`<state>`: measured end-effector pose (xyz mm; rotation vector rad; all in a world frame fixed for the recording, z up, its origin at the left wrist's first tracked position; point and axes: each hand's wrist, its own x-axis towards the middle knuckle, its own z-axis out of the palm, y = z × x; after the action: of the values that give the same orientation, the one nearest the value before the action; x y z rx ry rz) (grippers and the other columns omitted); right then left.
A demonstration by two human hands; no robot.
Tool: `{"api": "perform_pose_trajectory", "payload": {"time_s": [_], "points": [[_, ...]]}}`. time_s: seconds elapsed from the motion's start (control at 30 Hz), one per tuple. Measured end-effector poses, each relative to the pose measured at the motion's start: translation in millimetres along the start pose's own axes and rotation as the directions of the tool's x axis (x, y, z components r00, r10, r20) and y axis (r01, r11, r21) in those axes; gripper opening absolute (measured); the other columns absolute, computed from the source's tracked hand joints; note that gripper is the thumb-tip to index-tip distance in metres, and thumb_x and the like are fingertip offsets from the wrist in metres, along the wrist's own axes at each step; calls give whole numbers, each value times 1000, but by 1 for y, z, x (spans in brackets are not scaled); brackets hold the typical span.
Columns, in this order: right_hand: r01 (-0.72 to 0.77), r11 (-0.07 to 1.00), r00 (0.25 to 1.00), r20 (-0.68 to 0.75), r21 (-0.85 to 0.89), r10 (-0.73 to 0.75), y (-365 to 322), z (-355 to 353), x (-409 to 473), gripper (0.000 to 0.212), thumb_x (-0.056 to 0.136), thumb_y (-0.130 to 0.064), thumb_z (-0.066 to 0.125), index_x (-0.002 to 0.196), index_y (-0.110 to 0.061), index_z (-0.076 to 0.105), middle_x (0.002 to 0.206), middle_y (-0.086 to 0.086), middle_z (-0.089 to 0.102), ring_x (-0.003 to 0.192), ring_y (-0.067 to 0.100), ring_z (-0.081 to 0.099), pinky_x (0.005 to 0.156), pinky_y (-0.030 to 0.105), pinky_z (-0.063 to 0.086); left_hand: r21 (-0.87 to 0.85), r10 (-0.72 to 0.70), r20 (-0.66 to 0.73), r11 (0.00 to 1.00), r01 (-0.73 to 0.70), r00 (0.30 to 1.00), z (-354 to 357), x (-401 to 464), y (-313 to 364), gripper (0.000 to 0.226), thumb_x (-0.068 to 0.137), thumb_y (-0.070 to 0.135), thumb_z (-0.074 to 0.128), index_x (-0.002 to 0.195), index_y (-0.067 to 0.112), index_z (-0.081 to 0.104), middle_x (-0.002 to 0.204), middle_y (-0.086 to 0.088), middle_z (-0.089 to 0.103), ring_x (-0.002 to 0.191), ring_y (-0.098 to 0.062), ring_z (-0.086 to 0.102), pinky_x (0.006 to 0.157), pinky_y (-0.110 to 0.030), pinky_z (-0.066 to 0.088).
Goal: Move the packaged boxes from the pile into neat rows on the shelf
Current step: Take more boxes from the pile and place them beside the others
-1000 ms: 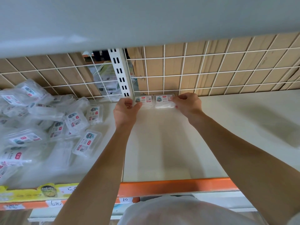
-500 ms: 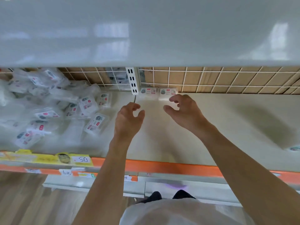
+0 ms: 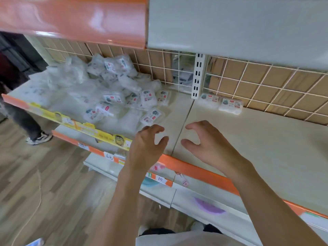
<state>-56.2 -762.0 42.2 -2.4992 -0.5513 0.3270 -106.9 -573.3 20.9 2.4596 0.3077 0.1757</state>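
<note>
Cream shelf [image 3: 257, 139] with an orange front edge carries a loose pile of packaged boxes [image 3: 113, 93] in clear wrap on its left section, while two boxes [image 3: 221, 102] sit side by side, touching, at the back of the right section against the wire grid [image 3: 266, 86], just right of the slotted white upright [image 3: 197, 77]. Both hands hover over the front of the shelf near the seam between sections, the left hand [image 3: 145, 148] and the right hand [image 3: 205, 144] each with fingers loosely curled and spread, holding nothing; a second person's leg and sneaker [image 3: 38, 137] stand on the wood floor at far left
</note>
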Motion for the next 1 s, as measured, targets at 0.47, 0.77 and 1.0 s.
{"api": "perform_pose_trajectory", "payload": {"time_s": [0.47, 0.77, 1.0], "points": [[59, 998, 998, -29, 13, -59, -131, 92, 45, 48, 94, -38, 64, 138, -21, 53, 139, -1, 50, 129, 19, 48, 98, 20, 31, 48, 65, -41, 997, -63, 997, -104, 6, -132, 29, 92, 25, 68, 120, 18, 68, 111, -2, 67, 106, -20, 61, 80, -17, 39], [-21, 995, 985, -170, 96, 37, -209, 142, 86, 49, 93, -38, 66, 137, -22, 54, 136, -1, 51, 126, 18, 51, 98, 24, 35, 84, 186, 28, 979, -187, 982, -165, 49, -203, 28, 91, 25, 67, 118, 19, 68, 111, -4, 67, 104, -27, 62, 85, -34, 49], [-49, 995, 971, -230, 92, 69, -217, 140, 126, 45, 94, -34, 65, 137, -24, 56, 132, -3, 54, 119, 15, 53, 85, 17, 32, 35, 208, -2, 978, -208, 978, -167, 86, -232, 27, 91, 25, 66, 117, 20, 69, 114, -1, 67, 100, -27, 63, 82, -38, 53]]}}
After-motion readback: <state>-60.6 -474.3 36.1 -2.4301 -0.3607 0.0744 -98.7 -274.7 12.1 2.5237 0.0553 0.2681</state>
